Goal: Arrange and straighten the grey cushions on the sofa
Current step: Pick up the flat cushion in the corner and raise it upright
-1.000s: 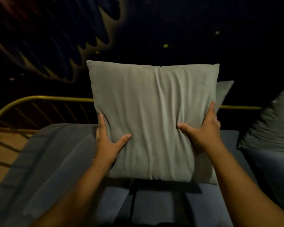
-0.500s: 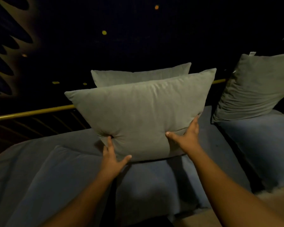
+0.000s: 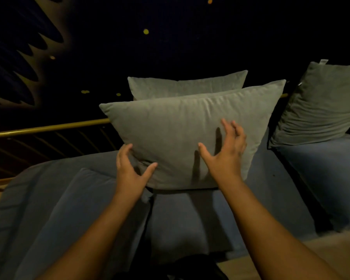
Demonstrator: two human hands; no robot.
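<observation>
A grey front cushion [image 3: 176,136] stands upright on the blue sofa seat [image 3: 190,215], leaning back against a second grey cushion [image 3: 187,85] behind it. A darker grey cushion [image 3: 319,106] leans at the right end of the sofa. My left hand [image 3: 130,168] is at the front cushion's lower left corner, fingers spread, thumb on the fabric. My right hand [image 3: 225,150] hovers just in front of the cushion's lower right part, fingers apart, casting shadows on it. Neither hand grips anything.
A brass rail [image 3: 49,128] runs behind the sofa on the left and shows again at the right [image 3: 284,96]. A second blue seat pad [image 3: 327,178] lies at the right. Beyond the sofa is a dark patterned wall. Pale floor [image 3: 321,251] shows at lower right.
The front cushion was lowered from mid-air onto the seat against the rear cushion. Both hands have since let go of it, and the right hand has pulled back off its edge.
</observation>
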